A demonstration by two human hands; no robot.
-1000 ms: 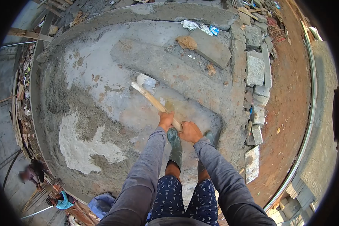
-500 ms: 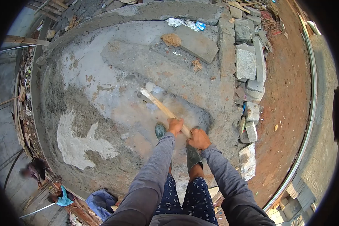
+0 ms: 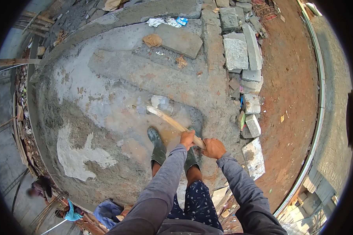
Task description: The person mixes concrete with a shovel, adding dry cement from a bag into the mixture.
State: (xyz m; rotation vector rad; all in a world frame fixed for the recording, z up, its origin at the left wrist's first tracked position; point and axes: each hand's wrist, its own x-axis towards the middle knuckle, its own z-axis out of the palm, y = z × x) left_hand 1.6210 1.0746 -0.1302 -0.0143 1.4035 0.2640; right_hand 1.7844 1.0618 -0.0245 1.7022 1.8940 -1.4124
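A pale, slightly curved wooden handle runs up and to the left from my two closed hands. My left hand wraps round it near its lower part. Farther down, my right hand grips the butt end. At the far end, a whitish-grey patch lies beside the wood; whether it is a tool head I cannot make out. Beneath the handle is the rough grey concrete surface, with a brownish, dusty area near my feet. My dark green rubber boots stand just below the handle.
A flat stone slab, crumpled brown paper and white-blue plastic lie ahead. Stacked stone blocks line the right edge, beside a red dirt path. Two people are at the lower left, near blue cloth.
My view has shifted, so the slab and blocks sit farther left. The handle and both hands are lower in view, the right hand farther from the left. More of the left boot shows.
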